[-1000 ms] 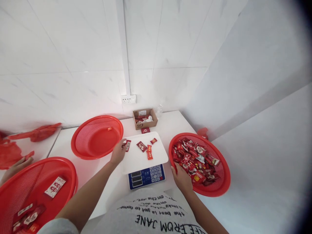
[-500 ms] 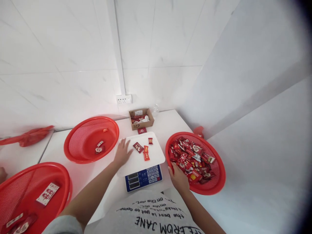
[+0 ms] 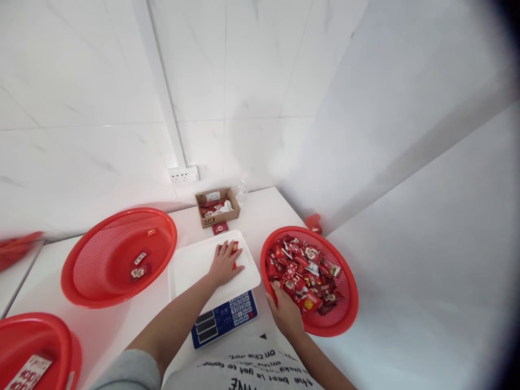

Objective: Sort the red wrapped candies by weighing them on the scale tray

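Note:
My left hand (image 3: 226, 264) lies flat with fingers spread on the white tray (image 3: 190, 268) of a blue scale (image 3: 223, 319), covering red candy packets (image 3: 234, 248) that peek out by its fingertips. My right hand (image 3: 285, 313) grips the near rim of a red mesh basket (image 3: 345, 314) heaped with several red wrapped candies (image 3: 300, 271). To the left, a second red basket (image 3: 93, 287) holds three packets (image 3: 140, 266).
A small cardboard box (image 3: 217, 207) with packets stands at the back by the wall socket (image 3: 183, 174), a loose red packet (image 3: 220, 228) before it. A third red basket (image 3: 32, 346) with a packet sits at the lower left. White walls close the corner.
My left hand let go of a packet, which now lies in the left basket, then moved right across the tray onto the remaining packets. The view has swung to the right.

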### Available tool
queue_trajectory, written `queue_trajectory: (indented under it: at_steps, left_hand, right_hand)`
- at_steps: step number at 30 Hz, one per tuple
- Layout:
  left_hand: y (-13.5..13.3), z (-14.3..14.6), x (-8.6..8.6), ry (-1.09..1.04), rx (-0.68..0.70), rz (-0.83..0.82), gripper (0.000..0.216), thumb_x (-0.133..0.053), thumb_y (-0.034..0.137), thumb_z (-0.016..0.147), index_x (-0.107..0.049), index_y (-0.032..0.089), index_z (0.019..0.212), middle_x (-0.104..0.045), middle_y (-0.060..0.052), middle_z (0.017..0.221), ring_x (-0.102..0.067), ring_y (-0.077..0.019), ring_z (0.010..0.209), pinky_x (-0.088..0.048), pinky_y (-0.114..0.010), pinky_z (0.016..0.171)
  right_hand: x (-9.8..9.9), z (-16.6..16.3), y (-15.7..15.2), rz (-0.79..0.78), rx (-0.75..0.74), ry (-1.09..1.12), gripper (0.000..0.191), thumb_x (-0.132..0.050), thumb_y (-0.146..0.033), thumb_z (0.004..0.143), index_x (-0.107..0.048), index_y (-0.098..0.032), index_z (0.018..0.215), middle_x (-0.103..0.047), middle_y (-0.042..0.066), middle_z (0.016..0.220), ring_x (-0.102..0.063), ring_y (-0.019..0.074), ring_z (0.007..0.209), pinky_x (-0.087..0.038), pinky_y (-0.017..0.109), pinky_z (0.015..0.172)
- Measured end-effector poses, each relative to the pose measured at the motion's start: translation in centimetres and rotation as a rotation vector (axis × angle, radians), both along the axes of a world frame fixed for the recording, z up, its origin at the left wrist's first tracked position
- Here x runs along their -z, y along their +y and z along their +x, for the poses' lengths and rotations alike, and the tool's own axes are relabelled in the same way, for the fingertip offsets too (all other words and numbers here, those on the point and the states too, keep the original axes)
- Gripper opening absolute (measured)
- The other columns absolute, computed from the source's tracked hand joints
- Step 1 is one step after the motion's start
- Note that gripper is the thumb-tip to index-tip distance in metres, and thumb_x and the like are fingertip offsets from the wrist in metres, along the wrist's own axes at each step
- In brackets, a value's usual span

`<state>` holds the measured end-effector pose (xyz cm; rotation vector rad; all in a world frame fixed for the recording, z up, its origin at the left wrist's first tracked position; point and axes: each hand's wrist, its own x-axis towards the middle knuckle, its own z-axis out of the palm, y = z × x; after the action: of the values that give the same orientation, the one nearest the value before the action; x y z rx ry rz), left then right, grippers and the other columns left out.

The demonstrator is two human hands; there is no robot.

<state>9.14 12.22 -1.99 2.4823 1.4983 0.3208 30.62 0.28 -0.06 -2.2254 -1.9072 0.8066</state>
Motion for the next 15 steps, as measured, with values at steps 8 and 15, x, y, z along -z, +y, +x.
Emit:
queue_trajectory:
  at_steps: [8, 15]
  left_hand:
    - [1.4, 0.1, -0.2, -0.083, 0.058, 0.012, 0.019, -0.048, 0.029, 0.088, -0.063, 0.021, 0.097, -0.062, -0.008, 0.105, -0.054, -0.0233, 0.100, -0.038, -0.040, 0.090]
    - [1.5, -0.8, 0.1, -0.223, -0.059, 0.017, 0.031, -0.034, 0.012, 0.090, -0.060, 0.019, 0.107, -0.062, -0.006, 0.112, -0.055, -0.0176, 0.104, -0.043, -0.033, 0.091]
  right_hand:
    - [0.0, 0.3, 0.1, -0.022, -0.016, 0.035, 0.053, -0.031, -0.039, 0.090, -0.044, -0.012, 0.133, -0.045, 0.012, 0.139, -0.041, 0.0214, 0.129, -0.035, 0.032, 0.103]
    - [0.1, 0.2, 0.1, 0.004, -0.022, 0.018, 0.053, -0.030, -0.039, 0.091, -0.045, -0.010, 0.132, -0.048, 0.013, 0.137, -0.042, 0.0211, 0.128, -0.034, 0.031, 0.103]
